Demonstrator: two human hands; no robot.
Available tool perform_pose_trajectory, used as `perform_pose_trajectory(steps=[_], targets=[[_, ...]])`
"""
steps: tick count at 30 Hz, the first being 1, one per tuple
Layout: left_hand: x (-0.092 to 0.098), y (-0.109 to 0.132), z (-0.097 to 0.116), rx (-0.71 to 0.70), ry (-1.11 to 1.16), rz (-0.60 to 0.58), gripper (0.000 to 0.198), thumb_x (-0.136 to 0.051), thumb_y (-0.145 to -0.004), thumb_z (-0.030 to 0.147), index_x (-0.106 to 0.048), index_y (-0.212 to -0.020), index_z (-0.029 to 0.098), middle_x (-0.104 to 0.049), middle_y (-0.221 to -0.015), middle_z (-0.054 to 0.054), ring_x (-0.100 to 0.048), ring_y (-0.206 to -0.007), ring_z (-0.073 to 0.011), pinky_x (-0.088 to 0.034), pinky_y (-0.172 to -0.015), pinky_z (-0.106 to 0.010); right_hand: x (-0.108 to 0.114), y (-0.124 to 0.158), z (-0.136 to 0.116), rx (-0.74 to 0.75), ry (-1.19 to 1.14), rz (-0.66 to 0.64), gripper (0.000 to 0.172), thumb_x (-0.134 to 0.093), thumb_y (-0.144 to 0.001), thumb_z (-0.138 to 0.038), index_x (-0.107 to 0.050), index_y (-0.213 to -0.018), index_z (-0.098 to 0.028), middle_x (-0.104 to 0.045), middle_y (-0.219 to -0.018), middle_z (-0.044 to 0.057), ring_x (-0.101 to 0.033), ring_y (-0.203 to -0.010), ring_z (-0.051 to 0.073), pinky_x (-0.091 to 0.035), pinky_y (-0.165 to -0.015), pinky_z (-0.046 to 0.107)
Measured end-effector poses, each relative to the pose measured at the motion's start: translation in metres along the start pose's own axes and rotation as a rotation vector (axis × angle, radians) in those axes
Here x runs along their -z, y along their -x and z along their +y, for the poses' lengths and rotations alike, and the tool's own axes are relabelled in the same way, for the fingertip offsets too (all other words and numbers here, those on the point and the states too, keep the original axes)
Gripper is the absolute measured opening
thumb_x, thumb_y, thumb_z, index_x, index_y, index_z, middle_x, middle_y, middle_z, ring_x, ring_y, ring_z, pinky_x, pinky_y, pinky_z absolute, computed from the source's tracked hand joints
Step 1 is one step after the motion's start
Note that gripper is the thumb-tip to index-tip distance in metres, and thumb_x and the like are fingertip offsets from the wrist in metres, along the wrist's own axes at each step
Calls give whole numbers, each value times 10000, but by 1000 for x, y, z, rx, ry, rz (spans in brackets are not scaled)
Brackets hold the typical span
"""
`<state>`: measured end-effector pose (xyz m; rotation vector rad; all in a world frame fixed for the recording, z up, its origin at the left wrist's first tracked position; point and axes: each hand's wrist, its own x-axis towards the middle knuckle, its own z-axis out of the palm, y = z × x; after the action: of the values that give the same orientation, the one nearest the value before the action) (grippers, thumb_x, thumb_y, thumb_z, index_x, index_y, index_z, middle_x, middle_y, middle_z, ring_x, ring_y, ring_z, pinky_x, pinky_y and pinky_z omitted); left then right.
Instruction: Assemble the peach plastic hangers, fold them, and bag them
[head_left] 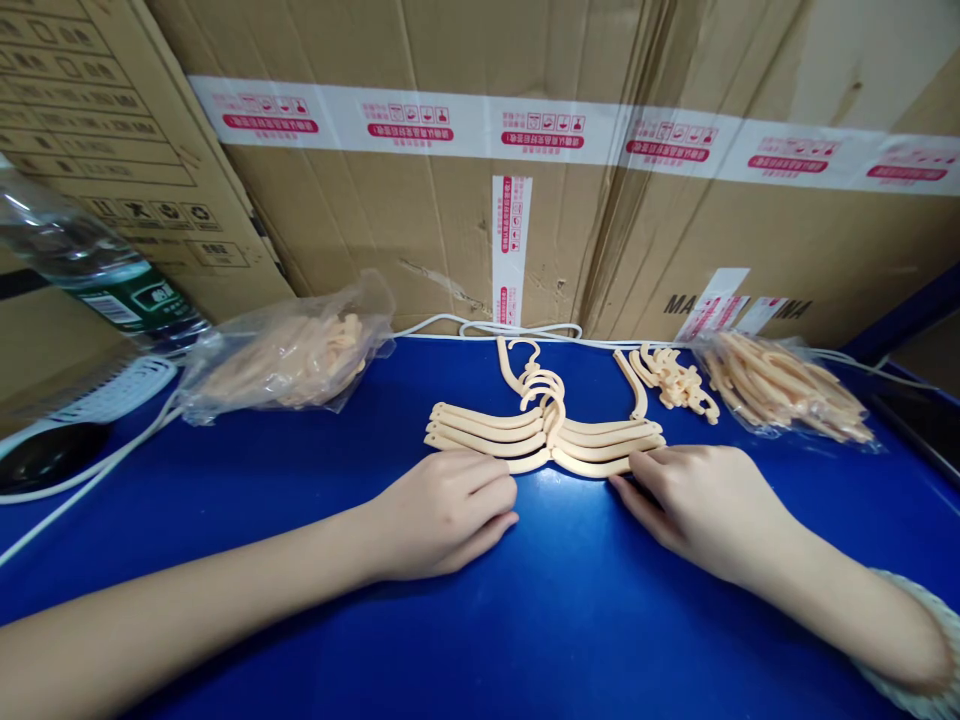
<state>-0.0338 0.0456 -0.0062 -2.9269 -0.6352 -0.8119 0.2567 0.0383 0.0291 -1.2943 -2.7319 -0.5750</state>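
- Cream, curved plastic hangers (553, 438) lie overlapping, just beyond the fingers.
- Left hand (454, 510): fingers curled; its grip I cannot tell.
- Right hand (701, 505): fingers nearly closed, pinching the nearest hanger (592, 471).

Beige clothes hangers (609, 440), overlapped in a row.
Nearest hanger (589, 471): held at its ends by left hand (455, 510) and right hand (709, 505). Others: just beyond, hooks (556, 415) pointing away.

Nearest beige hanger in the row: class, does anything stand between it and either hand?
Nothing visible does. The left hand covers the left end of the nearest beige hanger; the right hand is at its right end. The other hangers lie beyond it.
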Motion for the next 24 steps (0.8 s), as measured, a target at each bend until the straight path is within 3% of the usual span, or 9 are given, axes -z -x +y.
perform_pose_trajectory(steps=[7, 14, 20, 24], targets=[[-1, -1, 0, 9, 71, 38, 181, -483, -988, 167, -509, -809, 179, -572, -719, -3, -486, -621, -145, -378, -580, -277, -1, 1, -7, 31, -38, 93, 224, -419, -997, -260, -475, -787, -204, -566, -555, -16, -545, -443, 149, -192, -480, 304], [0, -2, 1, -19, 99, 61, 142, -485, -979, 139, -515, -845, 177, -611, -739, -6, -533, -629, -139, -415, -598, -267, 4, 4, -20, 107, -200, 133, 218, -367, -1050, -219, -490, -872, -191, -586, -607, -19, -568, -487, 132, -271, -489, 296], [2, -4, 2, -72, 80, 54, 203, -432, -976, 117, -498, -800, 193, -601, -697, 9, -525, -582, -126, -390, -543, -258, 5, 3, -33, 220, -195, 184, 288, -373, -1041, -181, -491, -779, -195, -541, -593, -22, -475, -488, 126, -295, -519, 303], [2, -2, 1, -103, 17, 39, 287, -435, -1006, 179, -466, -722, 206, -559, -628, 30, -463, -509, -127, -332, -489, -287, 0, 5, -37, 277, -194, 124, 300, -396, -1030, -183, -497, -748, -202, -526, -586, -23, -457, -506, 142, -298, -538, 325]])
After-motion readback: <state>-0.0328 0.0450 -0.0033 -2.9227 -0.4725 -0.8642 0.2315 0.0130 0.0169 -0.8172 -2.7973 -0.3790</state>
